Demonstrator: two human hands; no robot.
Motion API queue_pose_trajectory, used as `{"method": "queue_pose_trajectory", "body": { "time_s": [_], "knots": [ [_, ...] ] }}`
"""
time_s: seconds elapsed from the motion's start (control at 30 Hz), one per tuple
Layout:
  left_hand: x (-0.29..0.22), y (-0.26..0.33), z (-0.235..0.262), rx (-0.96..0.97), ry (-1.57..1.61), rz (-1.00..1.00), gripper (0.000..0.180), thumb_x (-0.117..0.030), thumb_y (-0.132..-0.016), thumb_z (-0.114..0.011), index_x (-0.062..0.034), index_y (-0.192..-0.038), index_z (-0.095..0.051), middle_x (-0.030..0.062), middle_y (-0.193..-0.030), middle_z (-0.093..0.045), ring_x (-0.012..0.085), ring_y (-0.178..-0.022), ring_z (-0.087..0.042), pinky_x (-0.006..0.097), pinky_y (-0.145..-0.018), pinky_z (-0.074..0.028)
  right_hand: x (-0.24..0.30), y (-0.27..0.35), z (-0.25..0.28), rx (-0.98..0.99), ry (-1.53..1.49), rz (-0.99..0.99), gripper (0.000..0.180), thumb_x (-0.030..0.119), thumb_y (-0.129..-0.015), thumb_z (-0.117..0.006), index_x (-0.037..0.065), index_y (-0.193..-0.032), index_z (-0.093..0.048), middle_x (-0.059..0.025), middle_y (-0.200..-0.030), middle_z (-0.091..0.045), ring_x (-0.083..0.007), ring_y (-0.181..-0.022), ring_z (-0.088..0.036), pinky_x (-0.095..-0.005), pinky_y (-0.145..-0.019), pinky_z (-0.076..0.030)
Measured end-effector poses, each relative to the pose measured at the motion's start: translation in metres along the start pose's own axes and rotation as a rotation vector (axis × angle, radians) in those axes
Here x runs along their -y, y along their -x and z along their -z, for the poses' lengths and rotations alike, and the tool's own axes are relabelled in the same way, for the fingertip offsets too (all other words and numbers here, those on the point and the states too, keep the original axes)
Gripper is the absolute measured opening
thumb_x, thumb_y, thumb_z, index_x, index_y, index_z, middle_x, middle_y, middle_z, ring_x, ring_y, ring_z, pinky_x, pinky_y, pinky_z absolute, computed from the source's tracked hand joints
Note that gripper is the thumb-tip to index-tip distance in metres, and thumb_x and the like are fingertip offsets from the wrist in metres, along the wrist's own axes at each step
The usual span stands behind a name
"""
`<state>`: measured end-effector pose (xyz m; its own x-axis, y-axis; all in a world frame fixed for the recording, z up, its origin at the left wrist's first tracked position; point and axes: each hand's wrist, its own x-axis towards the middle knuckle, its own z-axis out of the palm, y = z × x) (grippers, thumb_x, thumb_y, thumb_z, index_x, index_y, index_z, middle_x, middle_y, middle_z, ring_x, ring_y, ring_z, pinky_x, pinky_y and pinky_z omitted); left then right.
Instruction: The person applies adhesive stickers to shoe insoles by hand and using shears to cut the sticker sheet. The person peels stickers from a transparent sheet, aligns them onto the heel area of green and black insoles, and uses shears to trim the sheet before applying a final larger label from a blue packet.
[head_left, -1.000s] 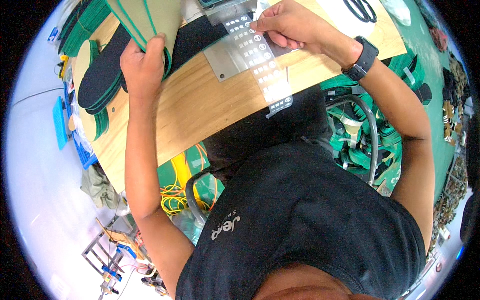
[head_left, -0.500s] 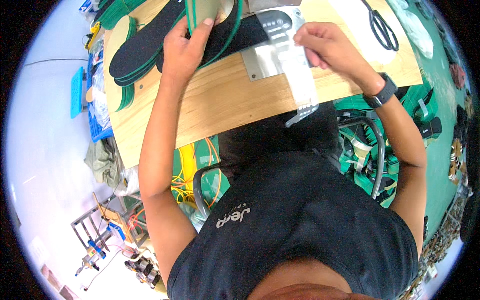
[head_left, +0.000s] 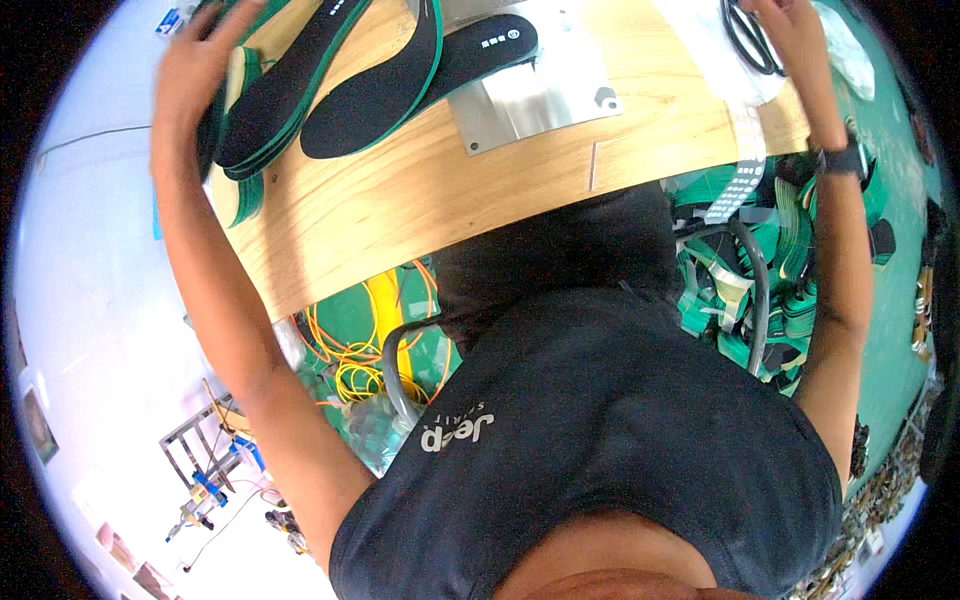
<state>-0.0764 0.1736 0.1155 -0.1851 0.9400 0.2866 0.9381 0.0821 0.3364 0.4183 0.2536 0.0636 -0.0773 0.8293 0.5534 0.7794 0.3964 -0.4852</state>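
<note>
Insoles (head_left: 300, 90) stacked on surface (head_left: 400, 210); left hand (head_left: 195, 65) flat on stack, fingers spread. Right hand (head_left: 790, 25) by scissors (head_left: 750, 40), grip unclear; strip (head_left: 740, 160) hangs off edge.

Insoles (head_left: 330, 85) left on table (head_left: 420, 215) — scissors (head_left: 750, 40) right
</note>
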Motion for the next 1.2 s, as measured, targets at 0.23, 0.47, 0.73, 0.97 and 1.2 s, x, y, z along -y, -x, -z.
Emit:
{"method": "queue_pose_trajectory", "body": {
  "time_s": [0.23, 0.47, 0.73, 0.97, 1.2],
  "knots": [
    [0.074, -0.005, -0.054, 0.566, -0.029, 0.027, 0.087, -0.064, -0.08, -0.064, 0.0088, -0.127, -0.055, 0.0257, -0.115, -0.064, 0.0315, -0.104, -0.065, 0.035, -0.093, -0.048, 0.123, 0.106, -0.052, 0.501, -0.191, 0.847, 0.023, 0.011, -0.08, -0.062, 0.001, -0.1, -0.057, -0.0129, -0.097, -0.06, -0.0279, -0.096, -0.06, -0.039, -0.074, -0.053],
    [0.034, -0.03, -0.052, 0.713, -0.105, 0.138, 0.09, -0.062, -0.062, -0.081, 0.0048, -0.12, -0.061, 0.0218, -0.108, -0.067, 0.0271, -0.092, -0.069, 0.036, -0.086, -0.052, 0.189, 0.097, -0.174, 0.313, 0.096, 0.841, 0.028, 0.011, -0.079, -0.059, -0.004, -0.103, -0.058, -0.0178, -0.102, -0.062, -0.0325, -0.102, -0.058, -0.043, -0.091, -0.044],
    [0.063, -0.017, -0.05, 0.814, 0.118, 0.265, 0.071, -0.048, -0.077, -0.072, 0.0007, -0.127, -0.057, 0.0117, -0.11, -0.067, 0.0186, -0.092, -0.067, 0.031, -0.082, -0.053, 0.191, 0.112, -0.142, 0.711, -0.033, 0.856, 0.039, 0.021, -0.081, -0.07, -0.002, -0.11, -0.058, -0.0151, -0.11, -0.061, -0.0328, -0.107, -0.057, -0.0461, -0.091, -0.042],
    [0.023, 0.023, -0.031, 0.438, -0.034, 0.019, 0.083, -0.046, -0.072, -0.081, 0.0086, -0.128, -0.053, 0.0172, -0.109, -0.067, 0.0229, -0.091, -0.068, 0.031, -0.083, -0.054, 0.198, 0.09, -0.11, 1.076, -0.023, 0.885, 0.054, 0.032, -0.073, -0.08, -0.005, -0.108, -0.061, -0.0208, -0.109, -0.061, -0.0379, -0.109, -0.054, -0.0452, -0.091, -0.045],
    [0.0, 0.06, -0.01, 0.336, -0.259, -0.174, 0.085, -0.045, -0.069, -0.08, 0.001, -0.134, -0.051, 0.0246, -0.123, -0.061, 0.0324, -0.106, -0.065, 0.036, -0.092, -0.05, 0.187, 0.104, -0.086, 0.979, -0.278, 0.868, 0.051, 0.02, -0.069, -0.081, 0.0, -0.109, -0.055, -0.0253, -0.098, -0.066, -0.0411, -0.098, -0.063, -0.0478, -0.082, -0.051]
  ]
}}
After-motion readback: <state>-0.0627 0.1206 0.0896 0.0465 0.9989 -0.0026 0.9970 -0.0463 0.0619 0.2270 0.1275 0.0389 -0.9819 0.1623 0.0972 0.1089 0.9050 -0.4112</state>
